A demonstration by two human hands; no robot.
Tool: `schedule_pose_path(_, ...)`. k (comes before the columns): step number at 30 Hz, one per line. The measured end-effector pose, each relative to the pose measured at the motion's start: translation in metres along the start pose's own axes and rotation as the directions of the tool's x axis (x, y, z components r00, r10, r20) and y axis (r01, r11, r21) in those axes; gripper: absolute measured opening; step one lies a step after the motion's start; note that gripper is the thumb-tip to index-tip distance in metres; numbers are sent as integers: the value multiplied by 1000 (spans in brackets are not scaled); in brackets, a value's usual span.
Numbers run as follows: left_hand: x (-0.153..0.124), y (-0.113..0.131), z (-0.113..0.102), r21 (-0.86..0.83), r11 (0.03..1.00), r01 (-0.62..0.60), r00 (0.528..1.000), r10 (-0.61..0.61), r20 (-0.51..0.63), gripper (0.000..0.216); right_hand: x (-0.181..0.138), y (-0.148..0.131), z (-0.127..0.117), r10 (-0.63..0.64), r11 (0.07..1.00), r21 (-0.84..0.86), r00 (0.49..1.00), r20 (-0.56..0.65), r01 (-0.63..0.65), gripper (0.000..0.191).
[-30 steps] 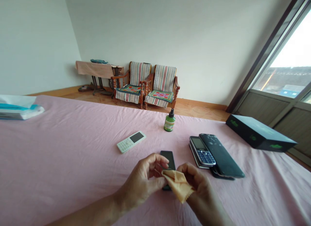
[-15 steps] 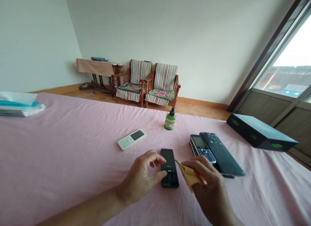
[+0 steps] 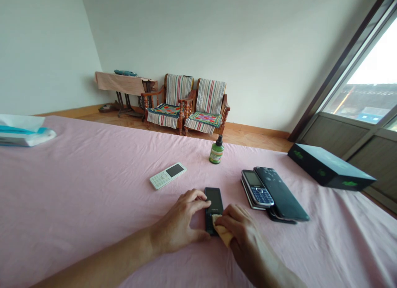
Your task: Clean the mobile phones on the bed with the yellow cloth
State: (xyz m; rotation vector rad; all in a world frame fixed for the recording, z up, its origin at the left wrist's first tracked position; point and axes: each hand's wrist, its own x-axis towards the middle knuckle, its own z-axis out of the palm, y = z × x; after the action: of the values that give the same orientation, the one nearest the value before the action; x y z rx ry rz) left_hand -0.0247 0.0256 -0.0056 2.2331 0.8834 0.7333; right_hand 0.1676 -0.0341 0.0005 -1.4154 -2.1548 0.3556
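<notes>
A black keypad phone (image 3: pixel 214 200) lies face up on the pink cloth. My left hand (image 3: pixel 182 220) rests at its left side, fingers and thumb apart, the fingertips touching the phone's edge. A folded yellow cloth (image 3: pixel 226 235) is pinched in my right hand (image 3: pixel 245 234), which presses it on the phone's keypad and hides part of the keys. Beyond my left hand lies a white keypad phone (image 3: pixel 168 176). To the right, a dark blue keypad phone (image 3: pixel 257 188) sits on another device, beside a long black phone (image 3: pixel 281 195) with a scuffed top end.
A green spray bottle (image 3: pixel 216 151) stands near the far edge of the pink-covered surface (image 3: pixel 102 176). A black box (image 3: pixel 328 166) is at the right, and a tissue pack (image 3: pixel 25 133) at the left. Beyond are two wooden chairs (image 3: pixel 204 102) and a cloth-draped table (image 3: pixel 120 83).
My right hand has moved left, bringing the yellow cloth from beside the black phone onto its keypad. My left thumb has slid off the keys to the phone's lower left side.
</notes>
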Motion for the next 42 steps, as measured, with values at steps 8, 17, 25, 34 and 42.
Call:
schedule_pose_path(8, -1, 4, -1, 46, 999, 9, 1000, -10, 21, 65, -1, 2, -1, 84, 995, 59, 996, 42, -87, 28)
schedule_pose_path(17, 0, 9, -4, 64, 998, 2, 1000, -4, 25, 63, 1, 2, 1, 64, 992, 104, 997, 40, -68, 32)
schedule_pose_path(25, 0, 10, -3, 95, 995, 4, 1000, -5, 10, 61, 4, -3, 3, 52, 991, 123, 998, 19, -54, 31)
schedule_pose_path(34, -1, 11, -2, 141, 990, 5, 1000, -3, -13, 61, 1, 13, -6, 117, 987, 110, 993, 23, -119, 38)
schedule_pose_path(42, -1, 12, -3, 164, 986, 4, 1000, -6, 13, 61, 6, 4, 0, 96, 991, 91, 995, -5, -95, 42)
